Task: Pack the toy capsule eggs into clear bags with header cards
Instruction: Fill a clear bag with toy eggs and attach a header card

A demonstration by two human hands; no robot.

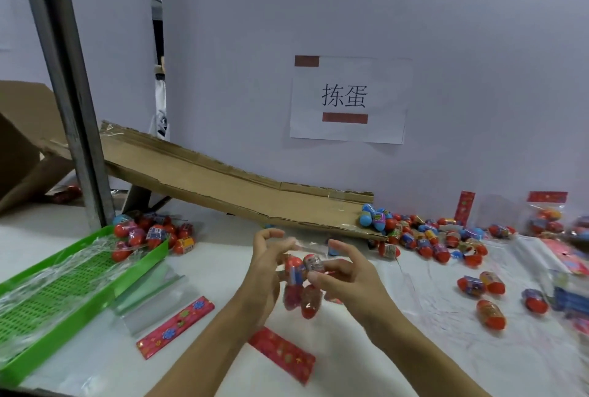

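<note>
A clear plastic bag (301,288) w/ red toy capsule eggs (302,299) inside is held up above the white table (366,358), between both hands. The left hand (266,266) is curled round the bag's left side, fingers bent in a grip on the film. The right hand (344,272) pinches the bag's upper right, thumb and fingers closed on it near a capsule at the top. Approx. four eggs can be made out in the bag; exact count can't be told due to blur.

Two pink-red patterned header cards (175,328) are laid flat on the table below the hands. A green perforated plastic tray (57,297) is seen at left, w/ packed eggs at its far end. A brown cardboard ramp (236,189) slopes down to a loose pile of eggs (424,237) at right.
</note>
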